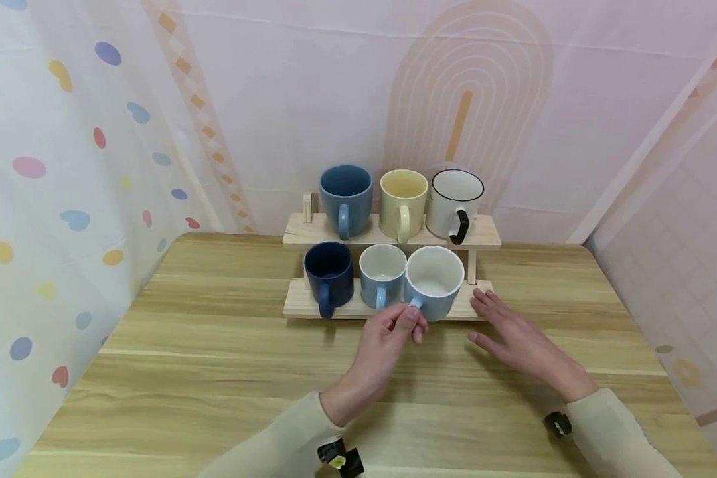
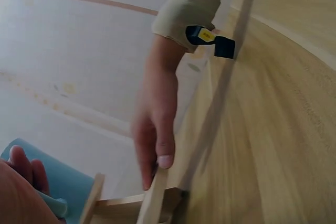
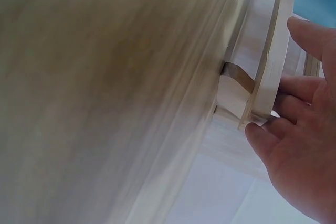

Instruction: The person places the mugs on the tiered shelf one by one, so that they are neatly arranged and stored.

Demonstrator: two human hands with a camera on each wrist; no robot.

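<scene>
My left hand (image 1: 388, 345) pinches the handle of a wide light blue mug (image 1: 433, 302) with a white inside. This mug is at the right of the lower board (image 1: 297, 303) of a two-step wooden rack, tipped a little toward me. Part of its handle is hidden by the fingers. At the rack's right end, my right hand (image 1: 516, 342) touches the lower board with fairly straight fingers, the thumb in front; the right wrist view shows its fingertips (image 3: 254, 129) at the board's corner. Left of the held mug stand a smaller light blue mug (image 1: 370, 289) and a navy mug (image 1: 339, 285).
On the upper board (image 1: 296, 231) are a blue mug (image 1: 358, 206), a pale yellow mug (image 1: 391, 209) and a white mug (image 1: 442, 216) with a black rim and handle. The rack stands on a wood-grain table (image 1: 203, 345), close to a patterned curtain (image 1: 311, 86) behind.
</scene>
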